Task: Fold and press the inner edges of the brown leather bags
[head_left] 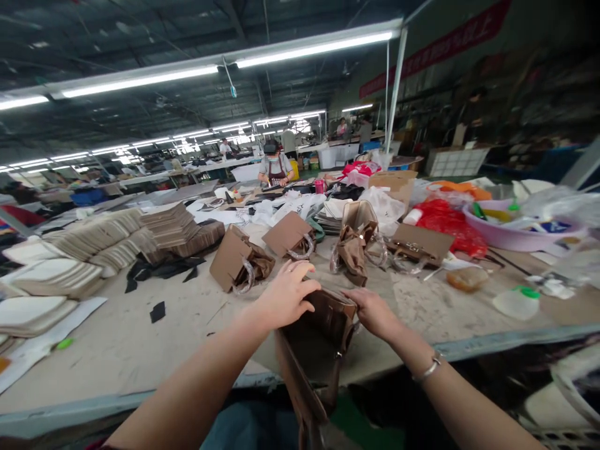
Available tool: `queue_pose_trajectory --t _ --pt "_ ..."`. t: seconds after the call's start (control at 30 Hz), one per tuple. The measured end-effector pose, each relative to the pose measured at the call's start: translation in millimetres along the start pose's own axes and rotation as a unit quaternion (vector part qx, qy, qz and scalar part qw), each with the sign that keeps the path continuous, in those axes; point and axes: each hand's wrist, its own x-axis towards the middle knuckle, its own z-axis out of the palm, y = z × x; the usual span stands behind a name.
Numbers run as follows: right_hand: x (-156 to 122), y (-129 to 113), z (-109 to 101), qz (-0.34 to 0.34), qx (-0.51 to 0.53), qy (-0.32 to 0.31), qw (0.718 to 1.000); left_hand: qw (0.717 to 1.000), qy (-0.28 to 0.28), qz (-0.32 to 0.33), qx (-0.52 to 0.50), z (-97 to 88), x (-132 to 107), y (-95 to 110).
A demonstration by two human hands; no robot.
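A brown handbag [304, 369] hangs over the table's front edge, tilted toward me with its mouth open and its dark inside showing. My right hand [372, 312] pinches the bag's far rim on the right, fingers closed around the edge. Over the left side of the opening is my left hand [291, 295], its fingers apart and curved; whether the fingertips touch the bag I cannot tell. Just beyond lie more brown handbags: one on its side [229, 259], one with wrapped handles [291, 234], one standing open [354, 240] and a flat one [417, 244].
Stacks of beige panels [94, 240] line the table's left side, with black scraps [164, 267] nearby. A lilac basin [497, 231], a red plastic bag [435, 225] and a green-capped bottle [518, 303] are at the right. Across the table a person [275, 167] works.
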Motion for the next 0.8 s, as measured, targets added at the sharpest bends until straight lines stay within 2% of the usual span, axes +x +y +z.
queue_pose_trajectory --t 0.13,0.23,0.3,0.43,0.57,0.7,0.8 --pt "-13.3 -7.5 -20.8 -0.01 0.047 0.005 0.999 0.999 0.002 0.03 -0.029 16.0 17.4 -13.2" --pt "-33.1 -26.7 -44.1 0.003 0.131 0.015 0.991 0.997 -0.001 0.05 -0.055 18.9 17.1 -21.5" --pt "-39.7 -42.2 -50.9 0.02 0.145 0.025 0.989 0.995 -0.002 0.067 -0.073 17.8 14.9 -24.9" --pt "-31.7 -62.4 -35.6 0.029 0.091 0.066 0.993 0.991 0.002 0.089 -0.097 16.0 12.6 -29.7" --pt "-14.9 -68.5 -18.6 0.029 0.066 0.073 0.995 0.991 -0.036 0.086 -0.095 16.9 11.5 -36.3" --pt "1.2 -68.7 -19.1 0.01 0.064 0.074 0.995 0.994 -0.059 0.058 -0.076 16.2 8.8 -44.6" --pt "15.8 -63.0 -21.6 -0.013 0.026 0.085 0.996 0.997 -0.046 0.032 -0.056 16.6 6.6 -50.4"
